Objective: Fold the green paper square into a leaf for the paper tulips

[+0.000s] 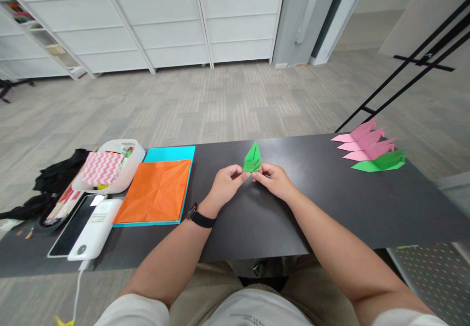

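A small folded green paper piece (252,158) with a pointed tip stands just above the dark table (316,208), near its far edge. My left hand (227,181) pinches its lower left corner. My right hand (273,179) pinches its lower right corner. A black watch sits on my left wrist.
An orange creased sheet (156,191) lies on a cyan sheet (169,153) to the left. Further left are a pouch with a pink zigzag paper (105,167), a phone (73,225) and a white power bank (96,228). Folded pink pieces (363,142) and a green one (384,162) lie far right.
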Demonstrator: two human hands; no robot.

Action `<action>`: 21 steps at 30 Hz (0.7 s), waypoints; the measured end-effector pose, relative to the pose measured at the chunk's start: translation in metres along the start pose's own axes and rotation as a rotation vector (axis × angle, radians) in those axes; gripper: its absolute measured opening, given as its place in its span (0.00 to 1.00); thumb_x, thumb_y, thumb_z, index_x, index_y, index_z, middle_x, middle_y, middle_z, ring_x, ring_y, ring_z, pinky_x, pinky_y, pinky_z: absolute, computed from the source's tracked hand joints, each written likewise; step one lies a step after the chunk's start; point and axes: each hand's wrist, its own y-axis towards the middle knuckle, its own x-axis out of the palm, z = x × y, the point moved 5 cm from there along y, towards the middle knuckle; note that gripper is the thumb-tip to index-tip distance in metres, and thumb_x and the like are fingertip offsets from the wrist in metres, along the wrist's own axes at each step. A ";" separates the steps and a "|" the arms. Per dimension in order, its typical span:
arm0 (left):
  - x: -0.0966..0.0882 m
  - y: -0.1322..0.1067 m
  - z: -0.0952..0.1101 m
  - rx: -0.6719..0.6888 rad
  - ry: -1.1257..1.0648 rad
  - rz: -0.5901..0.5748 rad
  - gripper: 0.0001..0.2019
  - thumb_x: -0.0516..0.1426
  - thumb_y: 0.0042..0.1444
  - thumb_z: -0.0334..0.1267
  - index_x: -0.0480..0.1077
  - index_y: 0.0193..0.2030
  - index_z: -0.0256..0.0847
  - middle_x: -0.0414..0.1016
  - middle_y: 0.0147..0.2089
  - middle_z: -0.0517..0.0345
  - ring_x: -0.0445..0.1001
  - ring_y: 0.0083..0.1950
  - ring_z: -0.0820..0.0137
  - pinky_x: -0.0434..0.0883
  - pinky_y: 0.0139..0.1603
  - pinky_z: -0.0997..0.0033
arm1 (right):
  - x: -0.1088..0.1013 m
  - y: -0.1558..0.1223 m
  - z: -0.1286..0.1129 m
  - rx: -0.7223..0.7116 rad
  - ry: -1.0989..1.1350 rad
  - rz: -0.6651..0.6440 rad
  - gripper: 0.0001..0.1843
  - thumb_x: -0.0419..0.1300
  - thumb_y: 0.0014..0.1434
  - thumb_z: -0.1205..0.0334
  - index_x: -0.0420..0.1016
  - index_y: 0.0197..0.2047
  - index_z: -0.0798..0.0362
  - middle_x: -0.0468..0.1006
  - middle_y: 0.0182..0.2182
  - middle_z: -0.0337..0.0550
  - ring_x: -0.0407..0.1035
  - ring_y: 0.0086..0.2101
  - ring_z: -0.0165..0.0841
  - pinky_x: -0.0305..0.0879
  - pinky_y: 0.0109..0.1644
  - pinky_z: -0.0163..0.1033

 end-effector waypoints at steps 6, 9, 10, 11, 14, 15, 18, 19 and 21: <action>0.001 -0.001 0.001 0.027 -0.028 -0.016 0.20 0.70 0.58 0.56 0.74 0.34 0.39 0.78 0.33 0.60 0.73 0.35 0.71 0.71 0.40 0.72 | -0.002 -0.002 -0.005 -0.047 -0.047 0.006 0.18 0.65 0.67 0.48 0.77 0.29 0.49 0.81 0.28 0.39 0.71 0.29 0.32 0.66 0.38 0.38; -0.001 -0.001 0.001 0.033 0.001 0.017 0.20 0.69 0.59 0.56 0.74 0.32 0.40 0.77 0.32 0.60 0.73 0.34 0.71 0.70 0.38 0.72 | -0.002 -0.002 -0.005 -0.046 -0.033 -0.013 0.16 0.66 0.66 0.49 0.78 0.30 0.49 0.81 0.28 0.39 0.71 0.29 0.32 0.66 0.38 0.38; -0.001 -0.002 0.000 0.032 0.003 0.019 0.20 0.69 0.59 0.56 0.74 0.33 0.40 0.78 0.33 0.60 0.73 0.34 0.71 0.70 0.38 0.72 | -0.002 -0.002 -0.006 -0.046 -0.028 -0.017 0.15 0.66 0.66 0.50 0.77 0.31 0.49 0.81 0.28 0.39 0.71 0.30 0.32 0.66 0.38 0.38; 0.000 -0.002 0.000 0.029 0.001 0.015 0.20 0.68 0.59 0.56 0.75 0.33 0.40 0.78 0.33 0.59 0.74 0.35 0.70 0.71 0.39 0.72 | -0.003 -0.002 -0.007 -0.049 -0.028 -0.019 0.14 0.66 0.65 0.50 0.77 0.31 0.49 0.81 0.28 0.38 0.72 0.30 0.32 0.66 0.38 0.38; 0.001 -0.002 -0.002 0.032 -0.011 -0.010 0.19 0.68 0.60 0.55 0.78 0.37 0.40 0.82 0.36 0.57 0.76 0.37 0.69 0.73 0.42 0.70 | -0.004 -0.002 -0.011 -0.065 -0.053 -0.010 0.14 0.65 0.66 0.53 0.76 0.29 0.49 0.81 0.27 0.38 0.72 0.29 0.32 0.66 0.38 0.38; 0.001 -0.002 -0.003 0.037 -0.006 -0.011 0.18 0.68 0.61 0.55 0.79 0.38 0.40 0.82 0.37 0.57 0.77 0.37 0.68 0.74 0.43 0.70 | -0.004 -0.002 -0.012 -0.071 -0.063 -0.008 0.14 0.65 0.66 0.53 0.76 0.29 0.48 0.81 0.27 0.38 0.72 0.29 0.32 0.66 0.38 0.38; -0.001 -0.002 -0.003 0.067 0.053 0.015 0.17 0.68 0.60 0.53 0.79 0.37 0.40 0.83 0.37 0.56 0.78 0.38 0.67 0.74 0.42 0.70 | -0.003 -0.002 -0.015 -0.086 -0.078 -0.015 0.14 0.65 0.66 0.53 0.77 0.30 0.48 0.80 0.26 0.38 0.71 0.29 0.32 0.65 0.37 0.37; -0.002 -0.002 -0.003 0.078 0.076 0.024 0.16 0.68 0.61 0.53 0.79 0.36 0.40 0.83 0.37 0.56 0.78 0.39 0.67 0.75 0.42 0.69 | -0.003 -0.003 -0.015 -0.090 -0.077 -0.016 0.13 0.65 0.65 0.53 0.78 0.30 0.49 0.80 0.26 0.38 0.71 0.29 0.32 0.65 0.37 0.37; -0.003 -0.002 -0.002 0.096 0.105 0.034 0.16 0.67 0.61 0.52 0.79 0.36 0.41 0.84 0.37 0.55 0.79 0.39 0.66 0.75 0.42 0.69 | -0.003 -0.003 -0.016 -0.100 -0.076 -0.016 0.13 0.64 0.66 0.54 0.79 0.30 0.49 0.80 0.26 0.38 0.71 0.28 0.32 0.64 0.37 0.37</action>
